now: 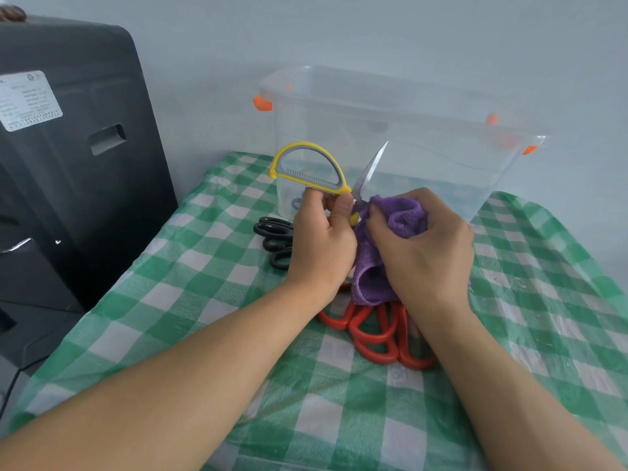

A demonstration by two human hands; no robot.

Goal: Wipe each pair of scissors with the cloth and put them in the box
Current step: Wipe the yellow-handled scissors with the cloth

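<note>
Nearest the camera, two bare forearms reach forward over a table covered in a green-and-white checked cloth. Just beyond the right forearm, a cluster of red-handled scissors lies flat on the covering, their loops overlapping; the blades run under the hands and cannot be seen, so how many pairs there are is hard to tell.

Above them, the right hand is closed around a bunched purple cloth, its fingertips pinching the fabric against the base of a scissor blade. The lower part of the cloth hangs down between the two wrists, over the red handles.

The left hand grips the yellow-and-grey scissors near the pivot, thumb pressed on the front. These scissors are lifted off the table and spread open: one large D-shaped handle stands up to the left, and one steel blade points up and to the right, its tip showing against the box wall. The other blade appears to be buried in the cloth.

Left of the left hand, black-handled scissors lie on the table, close to the foot of the box.

Behind the hands stands a clear plastic box with orange clips at its rim, lid off. A dark grey shape shows through its left wall, low down, possibly a handle already inside.

At far left a black machine with a white label stands beside the table, against a pale wall.
</note>
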